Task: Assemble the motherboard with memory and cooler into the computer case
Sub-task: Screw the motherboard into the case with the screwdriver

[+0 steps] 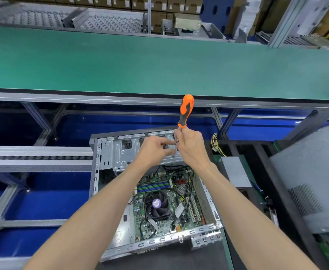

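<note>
An open grey computer case lies flat below me. Inside it sits the green motherboard with blue memory sticks and a black cooler fan. My right hand grips the metal shaft of an orange and black screwdriver, which stands nearly upright with its handle above my fingers. Its tip points down at the case's drive bay plate. My left hand is right beside it, and its fingertips pinch at the shaft's lower end near the tip; whether they hold a screw there is not visible.
A long green conveyor belt runs across beyond the case. Grey roller tracks lie to the left over blue bins. A grey side panel and a power supply with yellow wires lie to the right. Cardboard boxes stand far behind.
</note>
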### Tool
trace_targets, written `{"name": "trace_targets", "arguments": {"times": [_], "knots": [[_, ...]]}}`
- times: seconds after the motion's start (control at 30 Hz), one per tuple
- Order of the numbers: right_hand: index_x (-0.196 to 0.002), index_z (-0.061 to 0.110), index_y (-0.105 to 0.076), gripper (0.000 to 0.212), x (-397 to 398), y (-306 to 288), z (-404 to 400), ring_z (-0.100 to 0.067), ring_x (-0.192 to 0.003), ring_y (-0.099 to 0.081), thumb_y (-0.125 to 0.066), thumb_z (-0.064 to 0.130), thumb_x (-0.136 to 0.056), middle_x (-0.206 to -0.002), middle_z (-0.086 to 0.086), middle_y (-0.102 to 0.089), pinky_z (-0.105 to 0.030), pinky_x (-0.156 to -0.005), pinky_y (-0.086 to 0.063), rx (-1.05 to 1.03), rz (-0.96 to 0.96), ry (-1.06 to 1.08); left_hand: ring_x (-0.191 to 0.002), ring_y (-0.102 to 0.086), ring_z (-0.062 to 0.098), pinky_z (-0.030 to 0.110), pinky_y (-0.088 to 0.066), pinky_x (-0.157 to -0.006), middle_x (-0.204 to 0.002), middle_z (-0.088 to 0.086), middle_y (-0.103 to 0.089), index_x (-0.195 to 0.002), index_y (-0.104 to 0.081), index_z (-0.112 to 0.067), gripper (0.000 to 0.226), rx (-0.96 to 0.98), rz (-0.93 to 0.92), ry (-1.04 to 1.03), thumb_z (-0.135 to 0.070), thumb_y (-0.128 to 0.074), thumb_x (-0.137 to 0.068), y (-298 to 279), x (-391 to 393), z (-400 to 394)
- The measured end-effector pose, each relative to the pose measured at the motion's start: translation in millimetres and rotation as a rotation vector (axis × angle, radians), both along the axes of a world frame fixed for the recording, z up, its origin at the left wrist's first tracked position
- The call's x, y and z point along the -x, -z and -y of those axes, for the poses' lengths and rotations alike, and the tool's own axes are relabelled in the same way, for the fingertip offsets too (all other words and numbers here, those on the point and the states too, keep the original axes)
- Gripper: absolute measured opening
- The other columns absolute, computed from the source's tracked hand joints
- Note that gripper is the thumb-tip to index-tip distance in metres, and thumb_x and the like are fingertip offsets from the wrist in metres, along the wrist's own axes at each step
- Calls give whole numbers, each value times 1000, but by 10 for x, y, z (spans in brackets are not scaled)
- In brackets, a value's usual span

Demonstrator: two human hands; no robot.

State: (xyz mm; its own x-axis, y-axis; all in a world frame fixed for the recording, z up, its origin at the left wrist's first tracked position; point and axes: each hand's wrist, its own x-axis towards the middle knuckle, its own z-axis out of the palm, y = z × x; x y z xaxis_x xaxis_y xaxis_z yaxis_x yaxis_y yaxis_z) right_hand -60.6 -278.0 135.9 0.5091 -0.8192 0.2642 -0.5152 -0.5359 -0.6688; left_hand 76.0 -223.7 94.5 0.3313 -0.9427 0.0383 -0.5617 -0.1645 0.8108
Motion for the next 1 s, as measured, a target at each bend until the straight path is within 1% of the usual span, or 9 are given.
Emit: {"name": "trace_targets", "arguments": {"times": [0.13, 0.2, 0.27, 0.43, 0.53, 0.7, 0.77, 0.87, 1.0], "knots": [[-82, 10, -53, 27, -17, 23, -13, -32, -69, -59, -42, 16, -105, -74, -14, -63, -48, -67, -50, 8, -37, 4, -46, -40, 5, 23, -29, -49, -44, -8, -40, -90, -80, -28, 11, -6, 67, 43, -35, -81, -81, 70, 58, 65], [-82, 8, -54, 28, -11, 39, -16, -32, -69, -60, -42, 17, -106, -75, -14, -63, -48, -67, -50, -10, -41, 7, -47, -37, 8, 26, -31, -52, -49, -4, -47, -87, -81, -26, 9, 11, 74, 33, -33, -80, -81, 102, 73, 76], [-83, 3, -56, 31, 2, 61, -17, -31, -68, -59, -41, 18, -105, -74, -14, -62, -49, -67, -49, -37, -45, 9, -48, -37, 8, 23, -31, -51, -54, 6, -56, -86, -81, -25, 8, 21, 63, 29, -31, -81, -81, 136, 79, 78], [-85, -1, -56, 27, 30, 83, -22, -34, -67, -57, -42, 13, -104, -75, -16, -60, -50, -66, -49, -81, -56, -12, -52, -44, 1, 15, -34, -52, -46, -10, -45, -85, -81, -20, 9, 51, 69, 22, -28, -82, -80, 195, 96, 87], [-84, -1, -55, 28, 45, 89, -18, -35, -69, -57, -42, 14, -104, -75, -17, -60, -51, -67, -48, -104, -49, -7, -52, -45, -1, 13, -36, -54, -45, -17, -51, -86, -81, -19, 10, 59, 64, 31, -27, -81, -81, 234, 105, 95], [-80, 4, -54, 28, 41, 113, -11, -27, -64, -55, -44, 15, -104, -71, -8, -57, -40, -61, -45, -93, -55, -16, -46, -37, 8, 17, -32, -50, -52, -3, -57, -86, -81, -20, 12, 33, 63, 12, -31, -80, -82, 272, 100, 114], [-79, 7, -54, 28, 43, 127, -18, -23, -61, -53, -45, 17, -104, -68, -4, -55, -34, -58, -39, -80, -69, -15, -44, -37, 7, 19, -35, -53, -51, -6, -57, -86, -81, -19, 12, 20, 62, 12, -30, -80, -82, 288, 97, 119], [-82, 4, -60, 28, 48, 147, -17, -28, -65, -60, -46, 16, -104, -72, -11, -63, -38, -59, -46, -58, -90, -28, -44, -41, 5, 10, -32, -54, -55, -9, -62, -86, -82, -17, 12, 9, 67, 26, -28, -80, -82, 293, 103, 127], [-84, 0, -63, 32, 39, 142, 17, -28, -68, -61, -46, 18, -104, -75, -13, -66, -42, -65, -49, -69, -90, -13, -45, -42, 9, 13, -31, -53, -57, -2, -66, -94, -81, -19, 14, -23, 74, 28, -30, -76, -86, 316, 113, 130]]}}
